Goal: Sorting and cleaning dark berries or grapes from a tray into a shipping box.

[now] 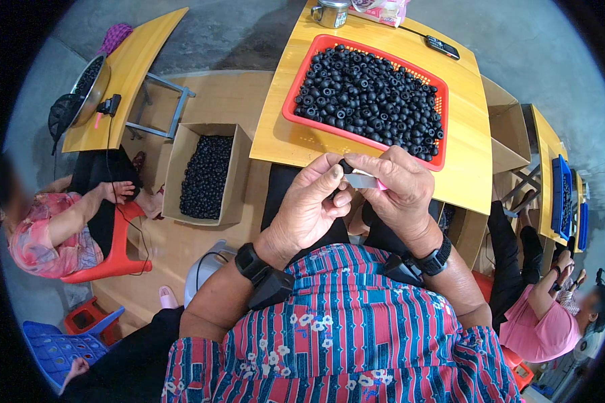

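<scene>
Both of my hands meet in front of my chest, just off the near edge of the table. Between thumb and forefinger, my left hand [316, 198] pinches a small black ring-shaped part [345, 166]. My right hand [400, 185] is closed on a small knife with a pale flat blade [361, 180] and a bit of pink at its handle. The blade lies right beside the black part; whether it touches is too small to tell. Beyond my hands, a red plastic basket [289, 111] holds many similar black parts.
The basket stands on a yellow table [269, 144] with a metal mug [330, 13] and a black phone [442, 46]. A cardboard box [242, 181] of black parts is on the floor at left. People sit on both sides, near a yellow table [141, 54] and a blue basket [558, 195].
</scene>
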Demonstrator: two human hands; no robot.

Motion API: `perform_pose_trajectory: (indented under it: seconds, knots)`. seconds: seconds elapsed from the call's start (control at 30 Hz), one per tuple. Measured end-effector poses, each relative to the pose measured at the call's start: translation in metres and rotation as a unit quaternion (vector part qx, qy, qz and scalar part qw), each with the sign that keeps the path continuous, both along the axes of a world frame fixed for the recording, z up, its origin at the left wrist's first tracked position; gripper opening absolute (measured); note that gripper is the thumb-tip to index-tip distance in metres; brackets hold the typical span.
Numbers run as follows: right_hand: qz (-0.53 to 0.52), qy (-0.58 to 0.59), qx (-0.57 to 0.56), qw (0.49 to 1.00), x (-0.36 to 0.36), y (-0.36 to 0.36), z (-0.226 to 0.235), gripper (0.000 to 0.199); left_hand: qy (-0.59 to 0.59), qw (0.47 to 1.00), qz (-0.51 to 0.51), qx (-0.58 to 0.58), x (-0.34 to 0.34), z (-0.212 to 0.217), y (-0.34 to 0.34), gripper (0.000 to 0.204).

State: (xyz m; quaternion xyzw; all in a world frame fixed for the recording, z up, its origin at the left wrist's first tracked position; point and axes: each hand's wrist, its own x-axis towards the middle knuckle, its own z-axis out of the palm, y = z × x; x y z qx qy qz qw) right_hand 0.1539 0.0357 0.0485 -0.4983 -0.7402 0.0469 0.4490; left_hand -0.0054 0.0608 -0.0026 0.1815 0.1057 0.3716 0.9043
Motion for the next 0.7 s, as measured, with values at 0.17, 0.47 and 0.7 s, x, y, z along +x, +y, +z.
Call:
perform_pose_trajectory:
  seconds: [0.17, 0.47, 0.7]
  knots:
    - [0.014, 0.028, 0.031, 0.999, -0.002, 0.002, -0.008, 0.035, 0.003, 0.999, 0.0, -0.033, 0.003, 0.003, -0.001, 0.023]
    - [0.056, -0.019, 0.005, 0.998, 0.004, -0.005, 0.002, 0.028, 0.054, 0.997, 0.041, 0.023, -0.001, 0.001, 0.004, 0.025]
    - [0.013, -0.072, -0.008, 0.997, 0.004, -0.004, -0.001, 0.028, 0.069, 0.993, 0.056, 0.078, -0.002, 0.007, 0.003, 0.023]
